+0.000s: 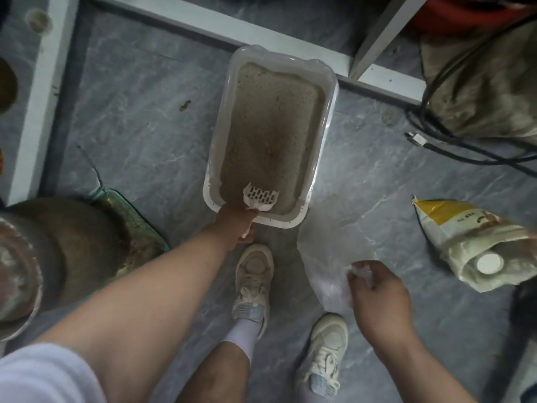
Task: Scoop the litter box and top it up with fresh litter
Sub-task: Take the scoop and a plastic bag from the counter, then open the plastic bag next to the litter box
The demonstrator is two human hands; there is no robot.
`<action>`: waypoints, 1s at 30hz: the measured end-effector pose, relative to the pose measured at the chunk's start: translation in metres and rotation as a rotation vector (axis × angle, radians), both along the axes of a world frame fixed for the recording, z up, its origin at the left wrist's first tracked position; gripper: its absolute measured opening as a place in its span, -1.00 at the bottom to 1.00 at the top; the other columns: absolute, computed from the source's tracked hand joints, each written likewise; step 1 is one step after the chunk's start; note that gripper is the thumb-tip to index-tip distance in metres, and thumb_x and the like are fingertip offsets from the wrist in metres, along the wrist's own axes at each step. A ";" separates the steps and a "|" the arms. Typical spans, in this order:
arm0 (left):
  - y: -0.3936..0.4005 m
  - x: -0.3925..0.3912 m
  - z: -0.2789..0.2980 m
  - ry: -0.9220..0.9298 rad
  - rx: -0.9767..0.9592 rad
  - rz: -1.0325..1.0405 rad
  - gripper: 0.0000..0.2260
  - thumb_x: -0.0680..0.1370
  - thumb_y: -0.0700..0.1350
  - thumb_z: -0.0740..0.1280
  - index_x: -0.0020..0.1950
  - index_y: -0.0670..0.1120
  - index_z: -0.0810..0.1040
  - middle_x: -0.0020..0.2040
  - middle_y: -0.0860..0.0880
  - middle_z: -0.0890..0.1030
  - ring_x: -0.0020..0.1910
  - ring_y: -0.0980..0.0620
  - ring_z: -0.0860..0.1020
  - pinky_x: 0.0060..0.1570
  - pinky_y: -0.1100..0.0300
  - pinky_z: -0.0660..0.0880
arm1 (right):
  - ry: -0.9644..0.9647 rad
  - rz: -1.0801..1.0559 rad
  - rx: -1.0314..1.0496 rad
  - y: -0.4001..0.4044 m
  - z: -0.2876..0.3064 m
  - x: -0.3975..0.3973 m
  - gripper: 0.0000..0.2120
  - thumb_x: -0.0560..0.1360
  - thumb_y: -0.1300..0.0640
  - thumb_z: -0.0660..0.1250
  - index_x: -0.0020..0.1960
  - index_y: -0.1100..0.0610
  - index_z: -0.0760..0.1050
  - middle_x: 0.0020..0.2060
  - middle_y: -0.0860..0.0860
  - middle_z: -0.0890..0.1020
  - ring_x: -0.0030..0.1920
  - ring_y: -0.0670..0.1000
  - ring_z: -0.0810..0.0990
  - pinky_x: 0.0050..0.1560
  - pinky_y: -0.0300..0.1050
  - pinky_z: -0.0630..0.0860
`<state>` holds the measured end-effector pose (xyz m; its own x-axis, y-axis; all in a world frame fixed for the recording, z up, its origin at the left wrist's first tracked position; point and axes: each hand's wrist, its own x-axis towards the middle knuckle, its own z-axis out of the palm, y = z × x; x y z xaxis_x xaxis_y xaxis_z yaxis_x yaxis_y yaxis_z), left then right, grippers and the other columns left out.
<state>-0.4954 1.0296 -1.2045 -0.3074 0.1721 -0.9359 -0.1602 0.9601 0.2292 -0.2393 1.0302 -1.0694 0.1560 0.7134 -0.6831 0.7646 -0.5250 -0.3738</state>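
A white litter box (327,132) stands on the grey floor, filled with brownish litter (270,132). My left hand (235,225) grips the handle of a white slotted scoop (261,195), whose head rests on the litter at the box's near edge. My right hand (377,298) pinches the rim of a thin clear plastic bag (322,257), which hangs beside the box's near right corner. A yellow and white litter bag (470,242) lies on its side to the right, its open mouth facing me with a white cap inside.
My two feet in pale sneakers (254,283) stand just in front of the box. A round brown tub (69,251) and a green tray (130,216) sit at left. Black cables (453,146) and a dusty sack (488,82) lie at right. A white frame (203,27) runs behind the box.
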 end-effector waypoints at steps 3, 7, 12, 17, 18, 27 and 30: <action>-0.007 -0.001 0.019 0.035 0.000 -0.067 -0.84 0.57 -0.03 0.40 -0.07 -0.11 0.52 -0.22 -0.11 0.57 -0.26 -0.01 0.57 -0.26 0.00 0.67 | 0.016 -0.015 0.026 0.000 0.013 0.000 -0.88 0.51 0.23 0.35 -0.07 0.02 0.58 -0.12 0.04 0.66 -0.06 0.11 0.62 0.02 -0.03 0.54; -0.013 0.003 0.073 0.256 0.058 -0.187 -0.79 0.56 -0.05 0.41 -0.25 -0.02 0.49 -0.22 0.01 0.56 -0.12 -0.06 0.58 -0.03 0.08 0.54 | 0.058 -0.011 0.032 0.002 0.045 -0.002 -0.87 0.52 0.25 0.34 -0.07 0.05 0.58 -0.15 0.01 0.66 -0.09 0.06 0.61 -0.06 -0.12 0.45; -0.030 0.037 0.179 0.212 0.243 -0.051 -0.87 0.58 0.02 0.38 0.05 -0.01 0.55 0.06 0.00 0.62 0.08 -0.03 0.58 0.07 0.11 0.47 | 0.096 0.049 0.085 0.002 0.104 -0.003 -0.87 0.50 0.26 0.33 -0.02 0.10 0.59 -0.09 0.06 0.65 -0.06 0.06 0.60 -0.02 -0.12 0.46; -0.054 0.087 0.295 -0.242 0.259 0.225 -0.76 0.61 0.15 0.31 0.19 0.07 0.54 0.15 0.05 0.66 0.17 0.05 0.61 0.27 -0.05 0.50 | 0.149 0.082 0.128 -0.005 0.197 -0.005 -0.87 0.52 0.24 0.34 0.05 0.11 0.58 -0.03 -0.03 0.58 -0.01 -0.04 0.53 -0.03 -0.26 0.32; -0.058 0.094 0.317 -0.288 0.279 0.280 -0.75 0.62 0.11 0.31 0.22 0.02 0.54 0.14 0.02 0.69 0.15 0.01 0.65 0.24 -0.07 0.52 | 0.161 0.095 0.142 -0.008 0.219 -0.004 -0.85 0.53 0.25 0.34 0.07 0.11 0.59 -0.02 -0.03 0.56 -0.01 -0.05 0.50 -0.03 -0.30 0.29; -0.091 0.126 0.515 -0.135 0.508 0.343 -0.93 0.60 -0.12 0.38 -0.04 -0.10 0.56 -0.20 -0.05 0.61 -0.28 0.06 0.56 -0.24 0.16 0.53 | 0.321 0.121 0.130 -0.061 0.398 0.035 -0.84 0.55 0.12 0.35 0.13 -0.01 0.55 0.05 -0.08 0.57 0.04 -0.06 0.53 0.02 -0.23 0.38; -0.113 0.132 0.571 -0.016 0.584 0.306 -0.90 0.59 -0.10 0.38 -0.10 -0.08 0.55 -0.25 -0.02 0.57 -0.30 0.06 0.51 -0.17 0.12 0.48 | 0.364 0.075 0.110 -0.080 0.446 0.051 -0.84 0.53 0.05 0.35 0.11 -0.05 0.54 0.01 -0.05 0.60 -0.04 -0.02 0.56 -0.07 -0.15 0.45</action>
